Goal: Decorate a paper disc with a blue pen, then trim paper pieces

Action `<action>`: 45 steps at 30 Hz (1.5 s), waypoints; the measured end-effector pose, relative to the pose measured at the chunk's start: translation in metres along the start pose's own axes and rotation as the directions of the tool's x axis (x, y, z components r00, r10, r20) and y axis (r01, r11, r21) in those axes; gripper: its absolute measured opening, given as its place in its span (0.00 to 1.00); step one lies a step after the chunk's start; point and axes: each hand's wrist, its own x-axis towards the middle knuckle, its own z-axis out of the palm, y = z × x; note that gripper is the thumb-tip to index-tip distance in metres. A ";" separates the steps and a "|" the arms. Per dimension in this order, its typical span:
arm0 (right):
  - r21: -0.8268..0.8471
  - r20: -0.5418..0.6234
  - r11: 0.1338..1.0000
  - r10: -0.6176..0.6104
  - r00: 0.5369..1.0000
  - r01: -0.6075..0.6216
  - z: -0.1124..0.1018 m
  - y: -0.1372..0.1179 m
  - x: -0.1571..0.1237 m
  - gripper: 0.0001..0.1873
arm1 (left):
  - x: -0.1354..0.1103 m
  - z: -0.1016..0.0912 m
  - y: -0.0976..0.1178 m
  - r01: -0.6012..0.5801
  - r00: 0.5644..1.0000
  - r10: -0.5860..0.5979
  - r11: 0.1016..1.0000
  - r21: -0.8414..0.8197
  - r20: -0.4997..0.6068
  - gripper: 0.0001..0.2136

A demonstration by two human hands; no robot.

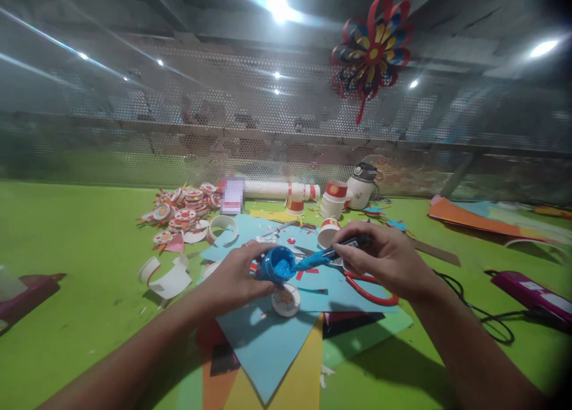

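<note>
My left hand point(235, 279) is closed around a small jar of blue paint point(279, 264), tilted so that its open mouth faces me. In my right hand point(391, 258) is a black marker point(353, 244), its front end thickly coated in blue paint. That coated end touches the jar's rim on the right side. Just below the jar lies a round white paper disc point(286, 301) with an orange drawing. Red-handled scissors point(375, 292) rest under my right hand, their blades partly hidden. Sheets of light blue paper point(268, 350) spread beneath.
A pile of decorated paper discs point(183, 213) sits back left, near a cut paper cup point(167, 279). Paper cups point(333, 204) and a lidded bottle point(361, 186) stand behind. At right are a purple glue gun point(531, 291) with its cord and stacked coloured paper point(473, 219).
</note>
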 end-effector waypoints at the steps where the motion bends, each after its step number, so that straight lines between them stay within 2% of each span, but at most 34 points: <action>1: 0.011 -0.016 1.000 0.006 1.000 -0.006 -0.002 0.001 0.001 0.08 | 0.000 0.000 0.000 0.009 1.000 -0.009 1.000 0.002 -0.007 0.24; 5: 0.062 -0.083 0.998 0.020 0.996 -0.015 -0.005 0.005 0.003 0.10 | 0.000 -0.001 -0.002 0.059 0.998 -0.058 0.998 0.013 -0.021 0.25; 9: 0.140 -0.139 0.990 0.053 0.989 -0.033 0.001 0.009 0.005 0.12 | 0.001 0.000 0.001 0.062 0.998 -0.062 0.998 -0.010 -0.008 0.25; 14: 0.090 -0.005 0.995 0.044 0.999 -0.044 0.005 0.007 0.005 0.09 | 0.003 0.001 0.005 0.073 0.996 -0.071 0.996 -0.044 0.054 0.23; 18: 0.025 0.064 0.999 0.043 0.997 -0.045 -0.001 0.002 0.003 0.08 | 0.002 -0.001 0.004 0.093 0.992 -0.087 0.993 -0.074 0.088 0.26; 27: 0.081 0.039 0.996 -0.030 0.999 0.027 -0.017 0.000 0.000 0.06 | 0.001 -0.002 -0.004 0.100 0.993 -0.093 0.990 -0.095 0.074 0.28; 30: 0.050 0.050 0.996 -0.082 0.995 0.080 -0.013 0.001 0.000 0.04 | 0.001 -0.001 -0.001 0.112 0.989 -0.097 0.984 -0.135 0.113 0.26; 33: 0.003 0.076 0.997 -0.083 0.994 0.083 -0.007 -0.002 -0.001 0.06 | 0.001 -0.001 0.001 0.103 0.984 -0.072 0.977 -0.186 0.165 0.22; 37: -0.051 0.148 0.994 -0.090 0.985 0.099 -0.007 -0.008 -0.002 0.05 | 0.001 -0.001 -0.001 0.103 0.977 -0.046 0.958 -0.269 0.207 0.21; 45: -0.020 0.050 0.990 -0.142 0.989 0.143 -0.021 -0.009 -0.005 0.05 | 0.002 0.001 -0.008 0.111 0.974 -0.027 0.922 -0.372 0.226 0.19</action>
